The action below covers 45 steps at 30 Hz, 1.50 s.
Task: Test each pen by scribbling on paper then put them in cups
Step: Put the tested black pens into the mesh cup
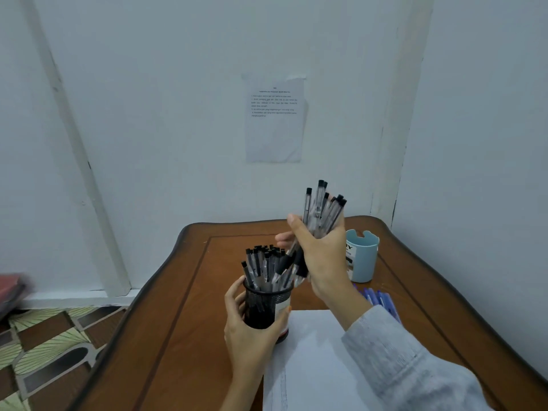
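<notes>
Above the mesh cup [259, 304] — pen bundle [319, 203] within right grip [323, 256]

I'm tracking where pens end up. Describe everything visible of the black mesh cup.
The black mesh cup is a round, dark wire-mesh holder with a white label edged red at the bottom. It is upright over the wooden table, by the white paper's far left corner, crammed with clear black-capped pens. The left hand grips its lower half from the near side.
</notes>
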Each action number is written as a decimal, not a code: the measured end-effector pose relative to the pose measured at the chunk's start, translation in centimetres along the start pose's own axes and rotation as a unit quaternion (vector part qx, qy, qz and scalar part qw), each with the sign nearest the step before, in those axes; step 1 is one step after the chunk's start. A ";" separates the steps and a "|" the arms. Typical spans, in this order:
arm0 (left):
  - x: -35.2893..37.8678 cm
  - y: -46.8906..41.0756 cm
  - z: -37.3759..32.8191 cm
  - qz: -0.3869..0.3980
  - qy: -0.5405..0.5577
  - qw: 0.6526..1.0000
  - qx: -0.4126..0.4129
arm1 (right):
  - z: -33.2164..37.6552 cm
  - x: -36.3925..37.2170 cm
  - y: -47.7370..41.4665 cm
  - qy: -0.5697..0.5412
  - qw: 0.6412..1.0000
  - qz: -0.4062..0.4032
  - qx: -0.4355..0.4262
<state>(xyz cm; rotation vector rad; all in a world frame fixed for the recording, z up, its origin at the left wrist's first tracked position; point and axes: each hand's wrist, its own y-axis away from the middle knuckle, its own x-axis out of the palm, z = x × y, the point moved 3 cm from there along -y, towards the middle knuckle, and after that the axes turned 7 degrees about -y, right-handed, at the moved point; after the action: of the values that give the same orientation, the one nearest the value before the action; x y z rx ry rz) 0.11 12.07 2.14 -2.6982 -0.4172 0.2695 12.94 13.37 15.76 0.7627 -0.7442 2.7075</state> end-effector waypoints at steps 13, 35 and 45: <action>0.2 4.0 -3.9 0.034 -0.004 0.999 0.039 | 0.2 -0.4 3.3 0.179 0.973 -0.036 -0.138; 0.1 4.2 -4.1 0.023 -0.042 0.996 0.081 | -0.4 -1.5 4.2 0.351 0.927 -0.086 -0.096; -0.1 3.8 -3.1 0.015 -0.001 0.999 0.033 | 0.1 -2.2 1.2 0.342 0.935 0.039 0.085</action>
<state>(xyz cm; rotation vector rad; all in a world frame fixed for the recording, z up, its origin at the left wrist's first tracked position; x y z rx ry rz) 1.76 7.65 3.40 -2.6415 -0.3607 0.2888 14.43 12.13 14.17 -0.2091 -0.3757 2.8347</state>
